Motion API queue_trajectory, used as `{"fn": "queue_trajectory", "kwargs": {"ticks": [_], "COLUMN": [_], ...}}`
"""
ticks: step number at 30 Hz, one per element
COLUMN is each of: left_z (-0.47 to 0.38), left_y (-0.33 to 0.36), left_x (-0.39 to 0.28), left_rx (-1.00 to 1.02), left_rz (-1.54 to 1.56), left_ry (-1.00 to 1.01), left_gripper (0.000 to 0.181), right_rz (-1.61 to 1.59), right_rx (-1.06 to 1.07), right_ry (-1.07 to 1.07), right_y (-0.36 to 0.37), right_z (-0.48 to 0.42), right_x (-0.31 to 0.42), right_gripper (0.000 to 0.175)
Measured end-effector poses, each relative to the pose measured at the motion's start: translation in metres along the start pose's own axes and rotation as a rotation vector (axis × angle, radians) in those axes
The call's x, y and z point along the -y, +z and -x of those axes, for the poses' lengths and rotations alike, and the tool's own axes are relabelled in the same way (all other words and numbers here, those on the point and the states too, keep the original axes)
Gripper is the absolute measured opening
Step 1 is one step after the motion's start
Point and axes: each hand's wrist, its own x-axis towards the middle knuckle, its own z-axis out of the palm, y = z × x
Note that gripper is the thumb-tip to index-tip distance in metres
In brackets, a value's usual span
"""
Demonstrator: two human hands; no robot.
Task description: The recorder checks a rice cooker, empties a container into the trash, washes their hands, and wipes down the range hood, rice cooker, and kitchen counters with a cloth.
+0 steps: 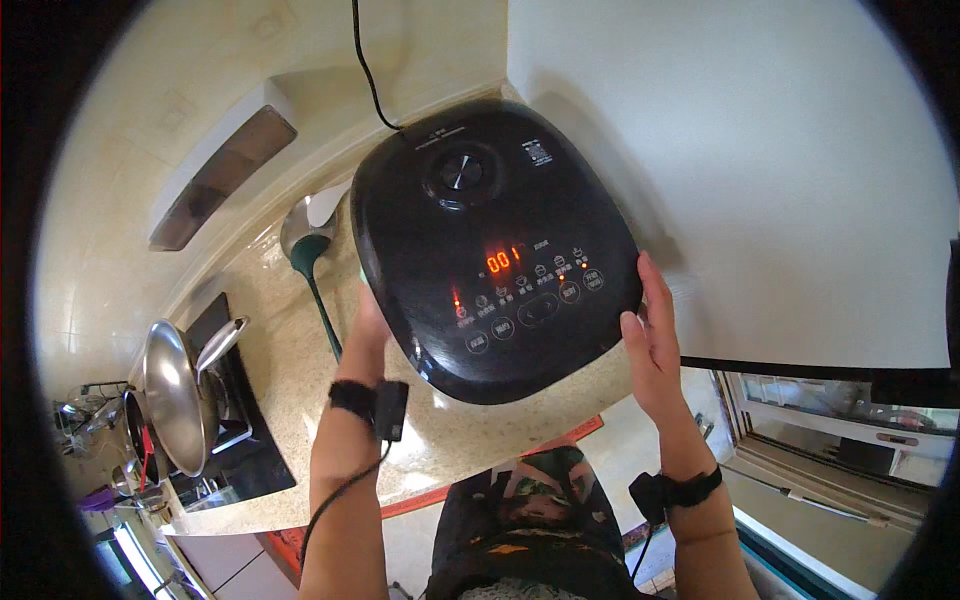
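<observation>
A black electric rice cooker (501,307) stands before me near the corner of a speckled stone counter (330,435). Its glossy lid carries a round knob (462,172), touch buttons and a lit orange display (503,259). Against the cooker's left side rests my left hand (370,311), its fingers mostly hidden behind the body. My right hand (652,337) grips the opposite side, with thumb and fingers at the lid's edge. A black power cord (369,71) runs up from the back.
Left of the cooker lie a ladle (306,232) with a dark green handle and a white utensil (327,204). A steel wok (176,397) sits on a black hob (259,435). A wall-mounted holder (225,180) hangs behind; a white panel (757,187) stands close on the right.
</observation>
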Motion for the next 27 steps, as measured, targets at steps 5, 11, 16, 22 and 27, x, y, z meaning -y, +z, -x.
{"fn": "queue_trajectory", "kwargs": {"ticks": [5,11,16,22,27], "left_z": [0.046,0.138,0.176,0.209,0.226], "left_y": [-0.023,0.070,0.113,0.168,0.188], "left_x": [0.088,0.089,0.113,0.179,0.185], "left_rx": [-0.005,-0.098,-0.513,-0.327,0.272], "left_rz": [0.157,-0.014,-0.890,-1.113,-1.054], "left_ry": [0.026,0.514,0.918,0.920,0.622], "left_gripper": [0.052,0.059,0.051,0.056,0.058], "right_rz": [-0.071,-0.127,-0.192,-0.868,-0.918], "right_rx": [-0.009,0.082,0.170,0.539,0.537], "right_ry": [-0.001,-0.044,-0.107,0.469,0.807], "right_y": [0.005,-0.009,-0.030,-0.032,-0.052], "right_z": [0.001,0.003,0.035,0.066,0.074], "right_x": [-0.003,-0.011,-0.023,-0.011,-0.030], "right_gripper": [0.053,0.051,0.041,0.041,0.039]}}
